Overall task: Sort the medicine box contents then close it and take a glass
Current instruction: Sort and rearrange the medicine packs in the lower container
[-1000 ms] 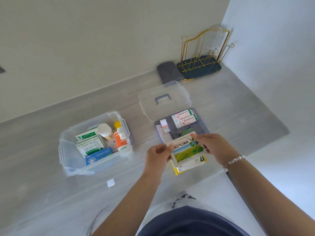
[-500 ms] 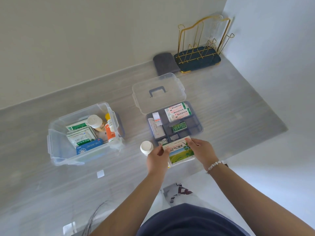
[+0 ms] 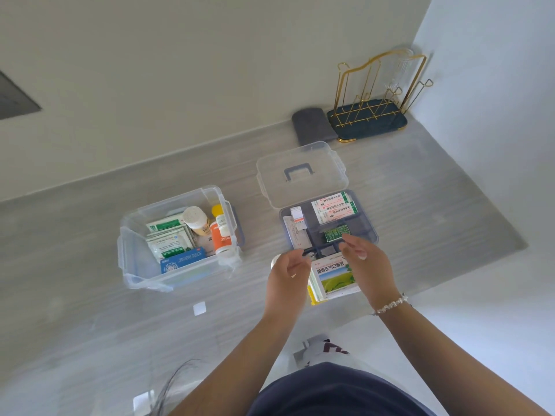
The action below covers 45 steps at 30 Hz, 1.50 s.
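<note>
Both hands have let go of the green-and-white medicine carton [image 3: 335, 276], which half a second earlier was pinched between them and now lies flat on the grey counter [image 3: 450, 205], stacked on a yellow-edged pack just in front of the compartment tray [image 3: 371, 232]. The left hand [image 3: 289, 273] hovers at the carton's left edge, fingers loosely curled around nothing; the right hand [image 3: 365, 259] hovers over its upper right corner, fingers spread and empty. A white bottle cap shows behind the left hand, mostly hidden. The tray, holding red-and-white sachets [image 3: 333, 207] and a small green packet [image 3: 336, 234], sits directly ahead of the hands, its long side running left to right, with the clear lid [image 3: 301, 175] lying flat beyond it, handle up. The open medicine box [image 3: 177, 238], filled with sachets, bottles and a blue tablet carton, stands well apart to the left, nearer the left hand. Sorting looks unfinished: the tray probably has to travel left into the box before the lid goes on. The glass [image 3: 401, 69] hangs on the gold rack [image 3: 378, 94] in the far right corner, well beyond reach for now, on the right hand's side.
</note>
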Each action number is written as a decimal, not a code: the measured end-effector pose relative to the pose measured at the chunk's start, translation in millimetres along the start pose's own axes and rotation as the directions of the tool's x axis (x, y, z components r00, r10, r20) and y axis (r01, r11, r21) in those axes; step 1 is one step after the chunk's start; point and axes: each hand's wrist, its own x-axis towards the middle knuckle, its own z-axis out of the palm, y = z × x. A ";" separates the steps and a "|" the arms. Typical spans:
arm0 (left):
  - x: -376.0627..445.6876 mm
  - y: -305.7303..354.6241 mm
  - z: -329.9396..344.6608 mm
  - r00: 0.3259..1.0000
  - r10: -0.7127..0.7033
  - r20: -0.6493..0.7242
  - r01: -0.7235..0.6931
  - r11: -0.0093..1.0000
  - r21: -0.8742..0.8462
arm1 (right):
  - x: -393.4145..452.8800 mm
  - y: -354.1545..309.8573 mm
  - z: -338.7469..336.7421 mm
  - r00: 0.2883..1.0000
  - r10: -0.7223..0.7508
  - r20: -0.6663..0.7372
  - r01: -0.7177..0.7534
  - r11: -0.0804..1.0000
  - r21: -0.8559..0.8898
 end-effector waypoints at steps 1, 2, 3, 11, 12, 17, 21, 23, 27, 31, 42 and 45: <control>0.2 3.9 -7.7 1.000 0.026 -0.002 -0.026 1.000 -0.011 | -2.2 -8.0 2.7 1.000 -0.015 0.022 0.015 1.000 0.024; 0.1 8.6 -16.0 0.999 0.049 -0.001 -0.049 0.999 -0.022 | -4.3 -16.9 6.2 0.999 -0.033 0.043 0.031 0.999 0.040; -0.1 13.6 -24.6 0.997 0.072 -0.003 -0.072 0.997 -0.029 | -6.9 -26.6 10.6 0.997 -0.049 0.054 0.046 0.997 0.070; 6.5 26.3 -111.3 0.979 0.191 -0.066 -0.192 0.981 -0.009 | -32.5 -105.2 65.6 0.958 -0.214 0.191 0.137 0.927 0.349; 8.8 25.9 -123.9 0.979 0.192 -0.063 -0.192 0.981 0.000 | -34.4 -113.3 74.5 0.950 -0.230 0.214 0.143 0.924 0.355; 23.5 19.7 -180.1 0.984 0.154 -0.088 -0.151 0.988 0.035 | -37.7 -142.4 119.8 0.915 -0.270 0.301 0.157 0.923 0.351; 44.9 13.3 -219.7 0.984 0.120 -0.132 -0.105 0.988 0.117 | -31.1 -156.3 154.2 0.889 -0.272 0.369 0.186 0.949 0.253; 57.8 9.1 -237.1 0.989 0.101 -0.111 -0.081 0.981 0.177 | -25.6 -160.5 169.5 0.878 -0.263 0.399 0.207 0.962 0.179; 84.5 0.0 -257.4 0.999 0.027 -0.028 -0.016 0.944 0.329 | -12.8 -164.2 196.0 0.828 -0.217 0.516 0.265 0.964 -0.019; 109.0 -2.2 -255.8 0.995 -0.061 0.079 0.014 0.867 0.498 | 1.9 -166.3 220.0 0.740 -0.111 0.663 0.372 0.889 -0.266; 137.0 -16.9 -251.6 0.969 -0.232 0.092 0.157 0.854 0.496 | 33.7 -170.5 257.4 0.701 0.317 0.639 0.115 0.834 -0.540; 141.6 -20.5 -255.8 0.967 -0.200 0.155 0.096 0.857 0.507 | 33.3 -170.8 260.9 0.661 0.341 0.668 0.062 0.863 -0.501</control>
